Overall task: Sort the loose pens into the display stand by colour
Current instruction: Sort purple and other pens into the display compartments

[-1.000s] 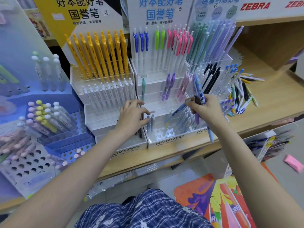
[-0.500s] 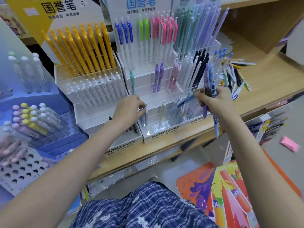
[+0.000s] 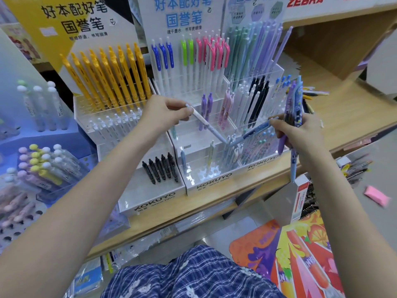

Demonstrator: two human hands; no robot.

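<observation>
The left hand [image 3: 163, 114] pinches a pale pen [image 3: 206, 122] at its far end, tip angled down toward the stand [image 3: 211, 181], probably to seat it among matching pens. The right hand [image 3: 300, 132] grips a bundle of blue and purple pens [image 3: 294, 104], fingers [image 3: 279, 123] also pinching one blue pen [image 3: 251, 132].

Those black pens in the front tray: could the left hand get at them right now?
Probably not yet: the left hand is pinching a white pen. Otherwise nothing blocks the black pens.
</observation>
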